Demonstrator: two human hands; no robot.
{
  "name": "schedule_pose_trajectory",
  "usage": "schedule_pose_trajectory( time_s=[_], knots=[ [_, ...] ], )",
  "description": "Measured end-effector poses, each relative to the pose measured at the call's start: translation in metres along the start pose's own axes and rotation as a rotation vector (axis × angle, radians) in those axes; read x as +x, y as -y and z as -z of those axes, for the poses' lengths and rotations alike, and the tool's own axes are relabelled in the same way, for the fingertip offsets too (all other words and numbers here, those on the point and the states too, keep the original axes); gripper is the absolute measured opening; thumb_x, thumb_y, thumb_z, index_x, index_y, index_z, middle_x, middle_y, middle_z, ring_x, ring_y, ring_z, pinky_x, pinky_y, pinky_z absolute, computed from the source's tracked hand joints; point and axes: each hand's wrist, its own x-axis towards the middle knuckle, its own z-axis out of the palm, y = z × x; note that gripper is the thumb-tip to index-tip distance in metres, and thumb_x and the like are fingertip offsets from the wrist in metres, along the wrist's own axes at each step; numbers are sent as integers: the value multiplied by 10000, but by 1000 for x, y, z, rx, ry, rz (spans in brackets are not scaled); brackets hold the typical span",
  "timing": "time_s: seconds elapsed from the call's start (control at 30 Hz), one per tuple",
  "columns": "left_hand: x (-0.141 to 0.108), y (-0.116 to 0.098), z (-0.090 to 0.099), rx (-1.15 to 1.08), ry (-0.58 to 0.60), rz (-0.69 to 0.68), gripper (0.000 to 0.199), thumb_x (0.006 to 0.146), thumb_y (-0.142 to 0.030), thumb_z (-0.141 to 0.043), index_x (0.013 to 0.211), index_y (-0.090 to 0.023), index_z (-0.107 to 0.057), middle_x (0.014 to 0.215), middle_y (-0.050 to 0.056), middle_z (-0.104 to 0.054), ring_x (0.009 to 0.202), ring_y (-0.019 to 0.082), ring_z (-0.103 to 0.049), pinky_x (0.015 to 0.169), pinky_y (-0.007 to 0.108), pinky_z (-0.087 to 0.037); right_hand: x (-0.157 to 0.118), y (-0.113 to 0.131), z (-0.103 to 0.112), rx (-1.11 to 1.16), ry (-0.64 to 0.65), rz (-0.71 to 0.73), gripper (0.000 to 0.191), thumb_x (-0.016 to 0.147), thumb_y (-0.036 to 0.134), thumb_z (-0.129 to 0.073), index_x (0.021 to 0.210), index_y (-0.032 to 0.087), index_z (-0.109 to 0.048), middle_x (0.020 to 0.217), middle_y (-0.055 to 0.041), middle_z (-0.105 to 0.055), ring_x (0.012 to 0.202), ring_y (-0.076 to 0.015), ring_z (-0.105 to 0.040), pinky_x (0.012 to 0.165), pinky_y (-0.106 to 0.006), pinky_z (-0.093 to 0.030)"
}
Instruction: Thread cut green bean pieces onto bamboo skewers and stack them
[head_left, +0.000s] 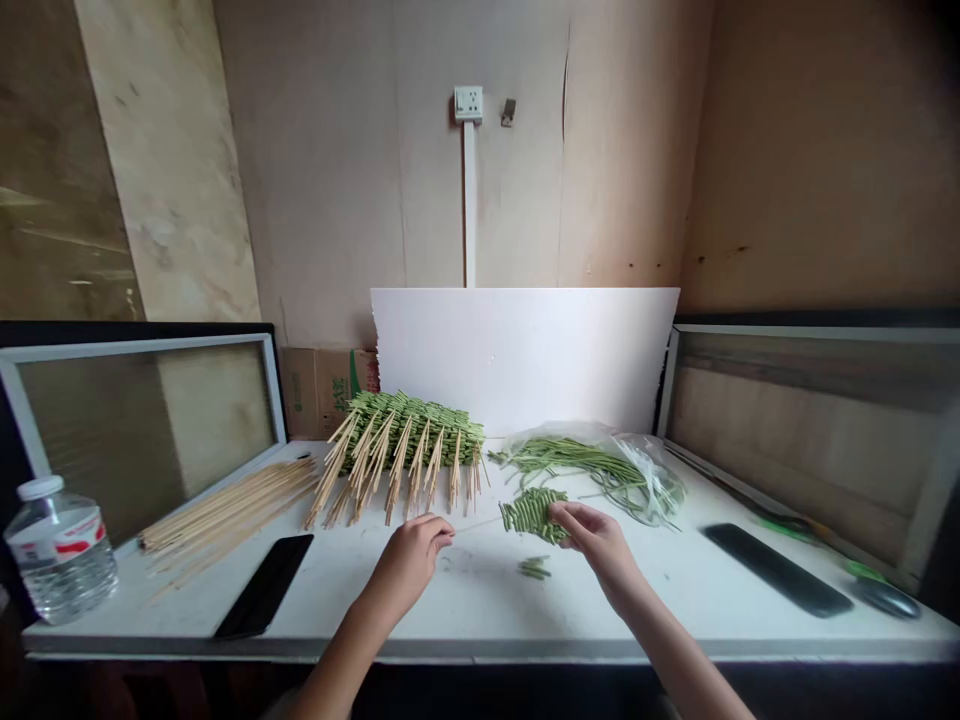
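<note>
Near the middle of the table, a bundle of short green bean pieces (pixel 529 513) is threaded side by side on a thin wooden skewer (pixel 478 525). My left hand (pixel 420 550) pinches the bare end of this skewer. The fingers of my right hand (pixel 592 535) are closed on the right side of the bean pieces. Below the bundle lie a few loose cut pieces (pixel 535 568). Behind my left hand is a large pile of finished bean skewers (pixel 405 430), their sticks pointing forward. Long uncut beans (pixel 577 460) lie on a clear plastic bag (pixel 656 485) at the back right.
Bare skewers (pixel 225 505), a black phone (pixel 266 585) and a water bottle (pixel 58 550) are at the left. To the right lie a dark flat object (pixel 776 568) and a computer mouse (pixel 886 596). A white board (pixel 525 350) stands behind.
</note>
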Motion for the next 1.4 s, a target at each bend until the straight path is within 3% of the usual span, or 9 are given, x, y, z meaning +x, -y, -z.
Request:
schedule_pose_trajectory(
  time_s=[0.2,0.33,0.53,0.67,0.77,0.97,1.07,1.2,1.4],
  knots=[
    [5,11,-6,53,-85,93,277,879,-89,-514,774,-182,-753,810,65,-702,747,199,-674,724,289,-486,16,-2,7,-91,61,-28,597,756,696,-748,1074,194,-798,1058,-129,-805,1121,-346,-706,727,-337,-592],
    [13,27,-3,7,-189,164,249,873,-127,-523,735,-165,-727,796,64,-687,672,185,-671,696,295,-510,23,-15,13,-231,85,45,637,816,743,-634,1079,184,-787,1074,-153,-804,1076,-363,-729,659,-357,-604],
    [43,50,36,-60,-296,286,166,870,-179,-576,793,-146,-720,911,91,-740,669,186,-730,644,284,-568,-3,-68,40,-558,28,295,497,893,668,-588,1059,252,-803,1119,-119,-784,880,-297,-750,768,-402,-638],
    [75,64,69,-49,-320,386,118,862,-157,-607,803,-141,-708,796,82,-766,668,193,-756,595,246,-556,-15,-97,57,-635,14,433,391,949,568,-574,1050,258,-789,1105,-124,-761,993,-299,-732,854,-397,-632],
    [101,69,78,-49,-298,482,73,833,-162,-663,819,-124,-723,751,92,-774,631,207,-759,562,246,-537,-17,-104,62,-646,36,485,363,983,513,-549,1071,242,-773,1106,-138,-740,1061,-304,-705,939,-426,-607],
    [142,57,54,-76,-202,555,126,783,-247,-789,741,-131,-763,631,70,-755,714,238,-766,677,274,-548,-21,-105,64,-634,45,477,346,1003,488,-527,1076,239,-755,1114,-147,-712,1102,-318,-663,965,-464,-583],
    [158,46,34,-113,-136,581,178,854,-277,-777,790,-114,-749,747,64,-770,737,196,-752,707,277,-568,-23,-106,64,-625,45,464,339,1005,483,-520,1075,247,-753,1112,-143,-701,1101,-317,-655,952,-463,-581],
    [179,38,8,-126,-55,616,248,975,-359,-685,1023,-116,-701,960,40,-738,809,166,-718,738,326,-613,-24,-105,62,-613,48,444,324,1013,463,-509,1068,252,-749,1103,-135,-693,1092,-306,-653,961,-461,-570],
    [201,42,-17,-74,20,646,287,984,-344,-674,1172,-127,-665,1125,78,-704,941,200,-708,811,373,-620,-27,-99,60,-602,49,446,298,1012,411,-506,1060,247,-751,1096,-134,-691,1097,-300,-647,964,-454,-566]
  ],
)
